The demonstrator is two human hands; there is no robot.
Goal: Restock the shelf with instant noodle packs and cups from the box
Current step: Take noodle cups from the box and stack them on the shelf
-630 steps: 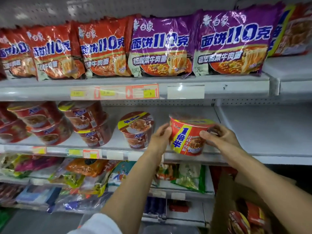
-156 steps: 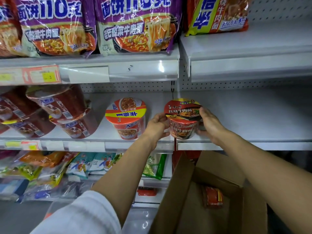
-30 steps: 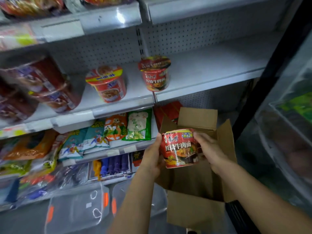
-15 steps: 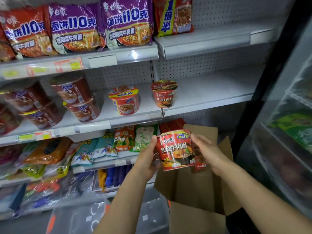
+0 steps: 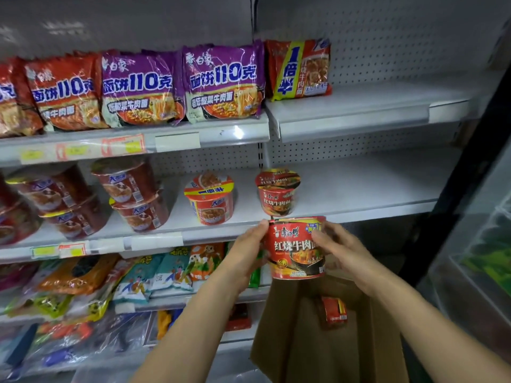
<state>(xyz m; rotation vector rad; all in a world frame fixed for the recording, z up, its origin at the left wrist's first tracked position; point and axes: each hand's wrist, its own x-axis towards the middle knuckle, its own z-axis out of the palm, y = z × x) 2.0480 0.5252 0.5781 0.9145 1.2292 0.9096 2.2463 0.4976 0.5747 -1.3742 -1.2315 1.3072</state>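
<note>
Hands: our left hand (image 5: 247,252) and right hand (image 5: 341,251) grip the red noodle cup (image 5: 296,248) by its sides.
Cup: just below the middle shelf (image 5: 359,189) edge, above the box (image 5: 326,341).

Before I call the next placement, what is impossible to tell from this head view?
- Stock left in the box: the held cup and both forearms cover most of it; one red pack shows.
- Price tags: blurred.
- Leftmost packs: cut by the frame edge.
</note>
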